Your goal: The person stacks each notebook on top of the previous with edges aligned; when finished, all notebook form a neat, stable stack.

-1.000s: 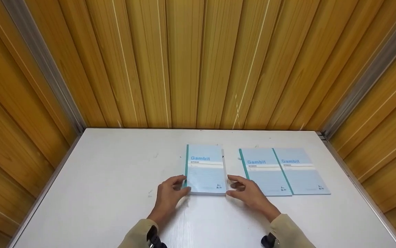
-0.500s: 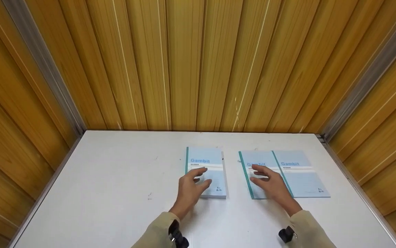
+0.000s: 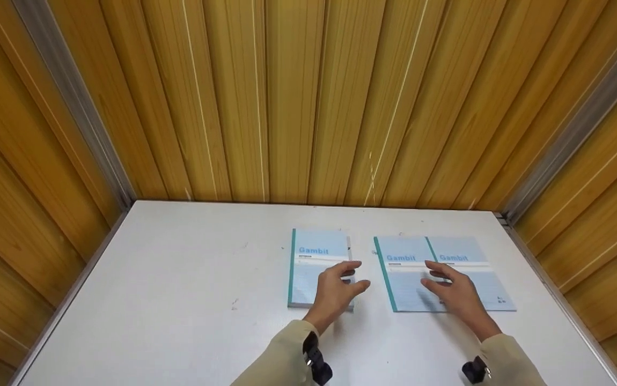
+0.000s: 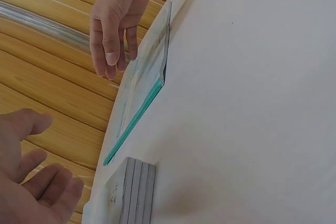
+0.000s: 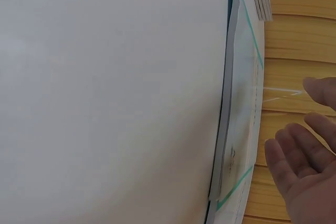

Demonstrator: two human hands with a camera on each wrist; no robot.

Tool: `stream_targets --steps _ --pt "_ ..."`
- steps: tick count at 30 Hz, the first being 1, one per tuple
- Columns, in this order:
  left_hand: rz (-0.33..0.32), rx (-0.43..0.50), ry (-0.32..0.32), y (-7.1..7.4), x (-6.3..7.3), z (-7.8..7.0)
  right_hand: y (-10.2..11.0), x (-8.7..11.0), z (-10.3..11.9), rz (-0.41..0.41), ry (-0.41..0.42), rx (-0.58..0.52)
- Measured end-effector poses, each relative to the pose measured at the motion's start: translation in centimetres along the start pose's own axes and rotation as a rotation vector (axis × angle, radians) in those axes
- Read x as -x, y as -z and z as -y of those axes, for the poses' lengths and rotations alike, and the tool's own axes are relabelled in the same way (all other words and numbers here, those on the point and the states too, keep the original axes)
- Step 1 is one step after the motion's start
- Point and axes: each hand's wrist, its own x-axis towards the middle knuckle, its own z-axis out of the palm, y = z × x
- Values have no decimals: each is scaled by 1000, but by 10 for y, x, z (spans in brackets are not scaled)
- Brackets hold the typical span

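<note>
A neat stack of light-blue "Gambit" notebooks (image 3: 306, 281) with green spines lies mid-table; its layered page edges (image 4: 139, 192) show in the left wrist view. My left hand (image 3: 334, 294) hovers over the stack's right side, fingers loosely bent and holding nothing. To the right, two matching notebooks lie flat side by side: a left notebook (image 3: 402, 292) and a right notebook (image 3: 480, 284), their edges meeting. Above them hangs my right hand (image 3: 458, 296), thumb and fingers apart with nothing between them, hiding part of both covers. The right wrist view shows that hand's bent fingers (image 5: 296, 156).
A white table (image 3: 180, 300) carries the notebooks, with small dark marks on its top. Yellow wood-look panels (image 3: 287, 107) stand behind and at both sides, joined by grey metal corner strips (image 3: 80, 107).
Both hands have come away from the sides of the stack, risen and moved right. The left passed across the stack; the right is now over the two notebooks. The notebooks stay put.
</note>
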Motion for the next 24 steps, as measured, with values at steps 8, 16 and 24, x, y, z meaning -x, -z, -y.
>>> stream_targets --steps 8,16,24 --pt "89 78 49 -38 -2 -3 15 6 -15 16 -24 34" --pt "103 37 141 -65 -4 -7 16 13 -23 8 -63 117" --pt "123 4 173 -78 -3 -2 16 15 -26 42 -110 141"
